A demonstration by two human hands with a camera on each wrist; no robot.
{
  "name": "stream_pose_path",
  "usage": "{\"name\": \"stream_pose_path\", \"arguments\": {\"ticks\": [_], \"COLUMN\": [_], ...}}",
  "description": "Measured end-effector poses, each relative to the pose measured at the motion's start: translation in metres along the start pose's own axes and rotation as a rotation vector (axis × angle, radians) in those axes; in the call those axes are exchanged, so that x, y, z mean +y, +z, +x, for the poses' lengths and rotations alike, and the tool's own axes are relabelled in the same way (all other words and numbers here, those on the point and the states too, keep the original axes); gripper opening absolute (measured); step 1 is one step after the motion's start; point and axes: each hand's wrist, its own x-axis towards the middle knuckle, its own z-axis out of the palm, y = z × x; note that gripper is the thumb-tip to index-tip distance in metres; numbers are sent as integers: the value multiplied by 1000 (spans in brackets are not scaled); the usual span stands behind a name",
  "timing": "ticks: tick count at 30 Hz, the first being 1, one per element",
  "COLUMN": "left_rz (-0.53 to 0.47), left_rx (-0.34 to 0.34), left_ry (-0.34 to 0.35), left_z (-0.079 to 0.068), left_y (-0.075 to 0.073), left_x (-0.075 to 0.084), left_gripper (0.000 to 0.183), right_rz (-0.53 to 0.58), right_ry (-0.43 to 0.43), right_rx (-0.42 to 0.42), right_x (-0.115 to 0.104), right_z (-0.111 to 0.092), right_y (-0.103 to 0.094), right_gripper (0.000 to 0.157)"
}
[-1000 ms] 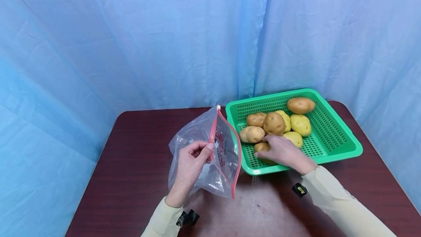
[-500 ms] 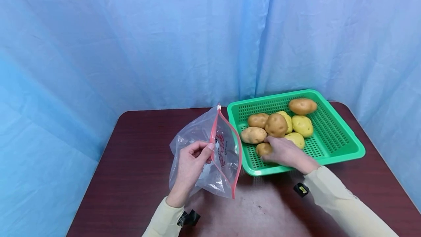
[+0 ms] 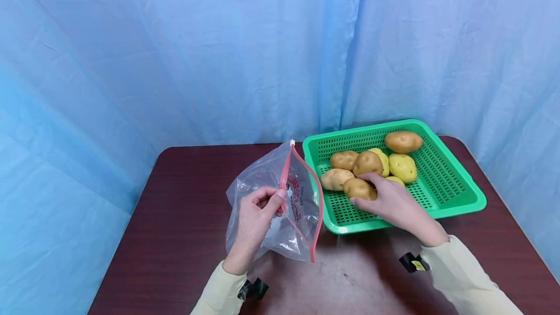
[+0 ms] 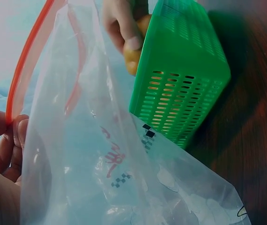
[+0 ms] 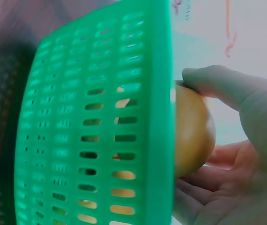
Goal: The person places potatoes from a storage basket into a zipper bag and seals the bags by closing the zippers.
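Note:
With thumb and fingers, my left hand (image 3: 257, 215) pinches the red zip edge of a clear plastic zipper bag (image 3: 273, 242), whose mouth gapes toward the right. In the left wrist view the bag (image 4: 110, 187) hangs in front of that hand, with red and black print on it. My right hand (image 3: 395, 205) grips a brown potato (image 3: 358, 188) and holds it over the near left part of a green basket (image 3: 455, 208). The right wrist view shows the thumb and fingers around this potato (image 5: 194, 131), just past the basket's rim, which hides part of it.
Several other potatoes lie in the basket: a pale one (image 3: 336, 179), a brown one (image 3: 403, 141) at the back, and yellow ones such as this potato (image 3: 402, 167). A dark red table (image 3: 175, 237) bears everything, and a blue curtain (image 3: 245, 52) hangs behind it.
My right hand has closed round the brown potato and raised it from the basket's near left corner. The left hand and the bag have barely moved.

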Motion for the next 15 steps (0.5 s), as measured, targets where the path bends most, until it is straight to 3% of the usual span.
{"name": "stream_pose_path", "arguments": {"ticks": [6,15], "left_rz": [-5,-21], "left_rx": [5,12], "left_ry": [5,3], "left_z": [1,0], "left_y": [1,4], "left_x": [-1,0], "left_gripper": [16,15], "right_rz": [54,130], "right_ry": [23,37], "right_rx": [44,136], "right_x": [-8,-24], "right_z": [-11,-25], "right_y": [-7,-9], "right_gripper": [74,67]}}
